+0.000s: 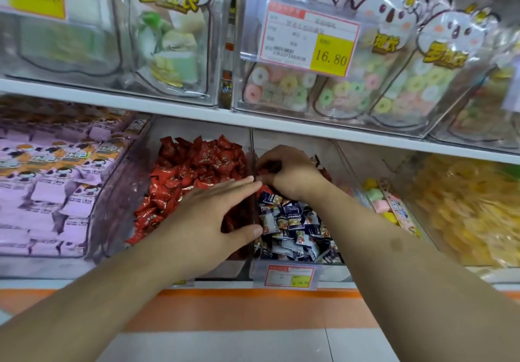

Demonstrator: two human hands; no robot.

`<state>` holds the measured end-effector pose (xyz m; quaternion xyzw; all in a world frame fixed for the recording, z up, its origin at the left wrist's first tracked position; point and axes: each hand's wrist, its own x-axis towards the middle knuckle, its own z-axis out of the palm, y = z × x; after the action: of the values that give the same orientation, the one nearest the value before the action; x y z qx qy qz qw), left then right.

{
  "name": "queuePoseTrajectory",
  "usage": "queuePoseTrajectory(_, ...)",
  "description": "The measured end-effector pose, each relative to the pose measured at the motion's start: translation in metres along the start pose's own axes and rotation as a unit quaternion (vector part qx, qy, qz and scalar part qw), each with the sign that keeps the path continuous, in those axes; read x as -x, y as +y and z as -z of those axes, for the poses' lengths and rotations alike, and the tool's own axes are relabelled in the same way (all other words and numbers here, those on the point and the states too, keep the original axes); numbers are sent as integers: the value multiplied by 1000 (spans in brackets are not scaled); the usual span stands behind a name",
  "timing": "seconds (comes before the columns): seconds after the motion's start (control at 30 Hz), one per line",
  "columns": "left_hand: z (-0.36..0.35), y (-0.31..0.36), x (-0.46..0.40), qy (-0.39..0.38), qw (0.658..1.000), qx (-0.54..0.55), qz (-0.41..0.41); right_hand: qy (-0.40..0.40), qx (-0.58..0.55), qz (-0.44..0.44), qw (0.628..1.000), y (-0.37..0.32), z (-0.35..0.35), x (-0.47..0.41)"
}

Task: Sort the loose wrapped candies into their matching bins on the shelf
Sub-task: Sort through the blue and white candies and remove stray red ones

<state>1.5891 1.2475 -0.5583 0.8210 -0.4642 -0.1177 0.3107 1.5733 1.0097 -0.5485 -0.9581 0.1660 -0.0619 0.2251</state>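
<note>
A clear bin of red wrapped candies [197,164] sits mid-shelf, left of a clear divider [254,148]. To its right, a bin holds navy-and-white wrapped candies [292,221] with a few red ones at its back. My right hand [289,170] reaches into the back of that navy bin, and its curled fingers grip red wrapped candies [270,166] beside the divider. My left hand [213,212] lies flat with straight fingers over the red bin, fingertips at the divider and thumb against the navy bin's edge.
Purple-and-orange packets [50,176] fill the bin at far left. Pastel candies [380,195] and yellow snacks [472,209] fill bins to the right. Bagged ring candies [337,91] and a 16.80 price tag [306,38] stand on the upper shelf. Another small price tag [289,276] hangs below.
</note>
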Motion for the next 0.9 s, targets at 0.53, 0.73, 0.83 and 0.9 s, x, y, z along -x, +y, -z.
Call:
queuePoseTrajectory(0.53,29,8,15,78,994,-4,76,192,-338,-41,920,-23,18,72)
queuePoseTrajectory(0.73,42,-1,23,184,979,20,90,25,-344,22,939,-58,7,77)
queuePoseTrajectory(0.83,34,1,21,139,990,-1,33,74,-347,2,935,-43,4,75)
queuePoseTrajectory(0.9,26,3,16,86,996,-13,-11,126,-315,-20,940,-25,3,72)
